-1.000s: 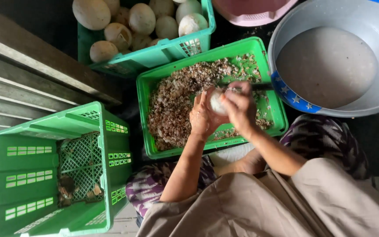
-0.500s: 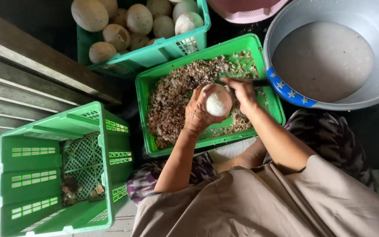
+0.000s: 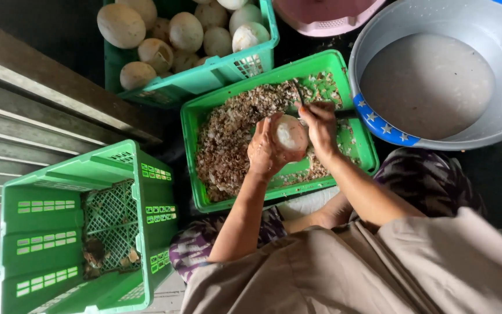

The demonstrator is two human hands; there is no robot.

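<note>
Since a moment ago the round, pale peeled coconut [image 3: 291, 135] has turned, its white face now upward; left hand [image 3: 265, 152] cups it closed from beneath, over the green plastic crate of brown husk shavings [image 3: 201, 125]; right hand [image 3: 319, 125] grips a thin dark blade [image 3: 299, 93] against its edge; peeling looks ongoing.

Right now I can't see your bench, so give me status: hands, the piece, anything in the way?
Left hand cups the round white piece. Right hand works a dark tool on it. Over the green crate of peelings. Nothing in the way.
</note>
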